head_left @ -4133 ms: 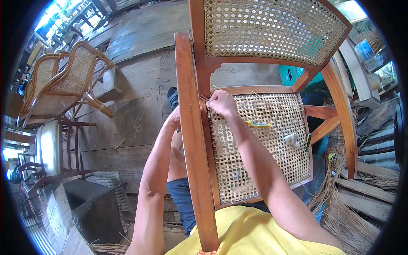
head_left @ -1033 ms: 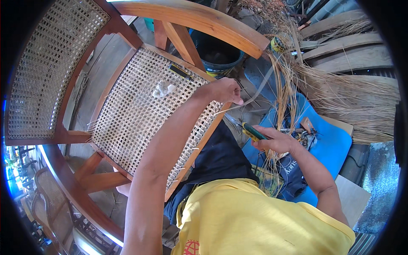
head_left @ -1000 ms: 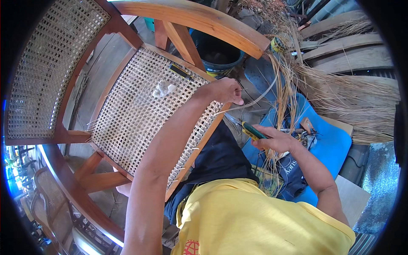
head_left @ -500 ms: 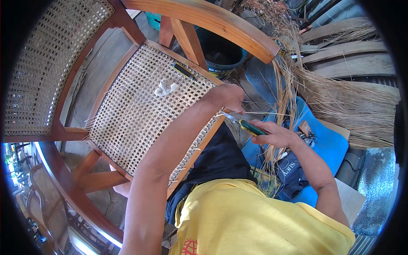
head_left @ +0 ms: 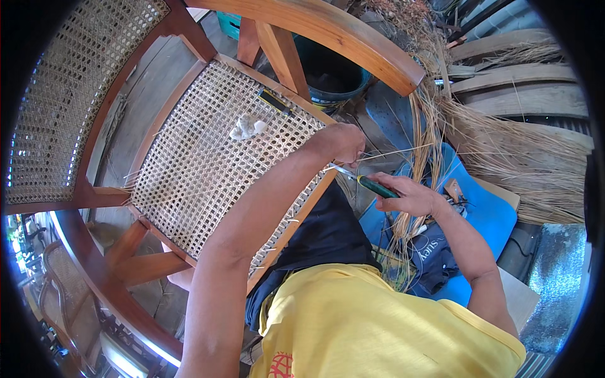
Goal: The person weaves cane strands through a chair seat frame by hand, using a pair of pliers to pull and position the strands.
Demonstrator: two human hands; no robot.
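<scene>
Straightened since earlier, one cane strand, probably light and bendy, best pinched near the woven seat's front corner, is trailing there from the closed left hand, the right hand clasping a green-handled tool.

Yellow shirt with red print

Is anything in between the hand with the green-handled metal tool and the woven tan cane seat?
Nothing visible: the green-handled metal tool in the right hand points at the edge of the woven tan cane seat. The left hand is beside its tip, not between.
</scene>
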